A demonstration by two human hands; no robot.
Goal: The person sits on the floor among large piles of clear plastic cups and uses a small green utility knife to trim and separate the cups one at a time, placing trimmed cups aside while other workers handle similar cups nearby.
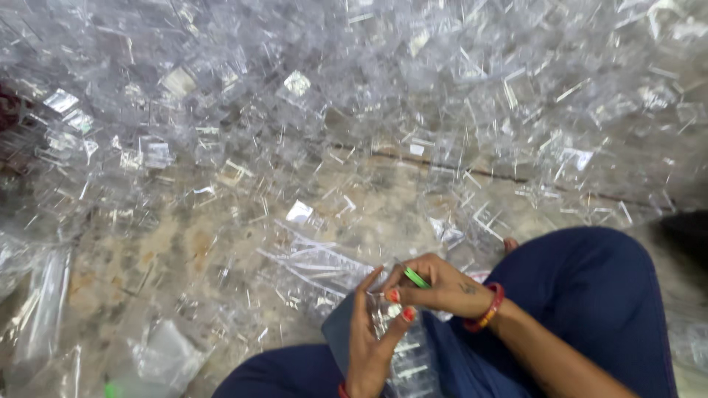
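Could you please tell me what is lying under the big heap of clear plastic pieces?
Under the clear plastic pieces a mottled stone floor shows through gaps. Beneath the thick upper part of the heap, the floor is covered.

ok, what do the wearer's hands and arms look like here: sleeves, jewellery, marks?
Both forearms are bare, no sleeves. The right hand has a red and yellow bangle at the wrist and a small dark mark near it. The left hand shows a red band at its wrist. Visible nails are painted red-orange.
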